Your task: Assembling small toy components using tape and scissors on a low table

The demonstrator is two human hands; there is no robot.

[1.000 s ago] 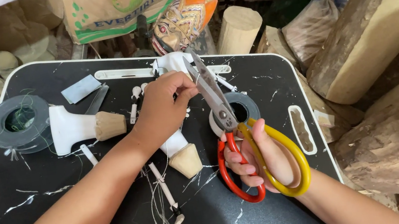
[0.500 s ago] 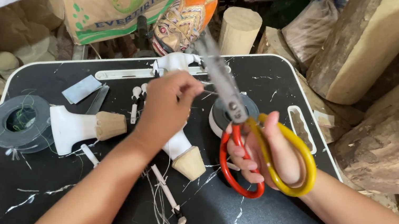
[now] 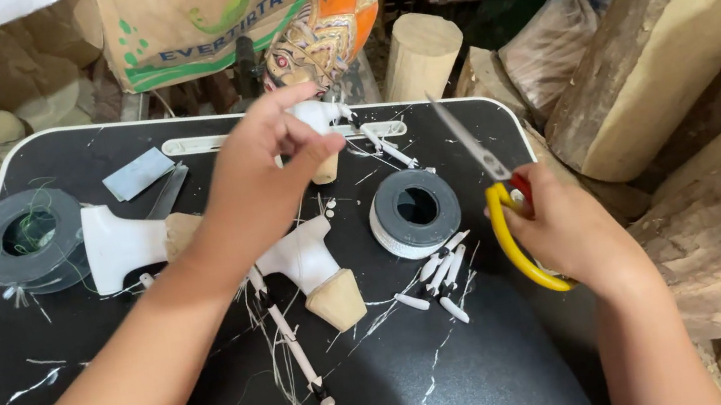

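- Black tray table (image 3: 467,388): scratched surface, loose fibres, thin white stick (image 3: 291,343).
- Right hand (image 3: 568,232): fingers closed through the handles of yellow-and-red scissors (image 3: 500,200), blades pointing up and away.
- White pegs (image 3: 441,281): scattered beside a grey thread spool (image 3: 415,211).
- White carved piece (image 3: 318,267): lying mid-table.
- Left hand (image 3: 264,174): raised, fingertips pinching; whether it grips anything cannot be told.
- Painted mask (image 3: 324,30): beyond the far edge.

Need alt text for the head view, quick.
Over a black tray table, the left hand pinches a small white carved piece, while the right hand holds yellow-and-red-handled scissors, blades up. Grey tape rolls and white-painted wooden pieces lie around.
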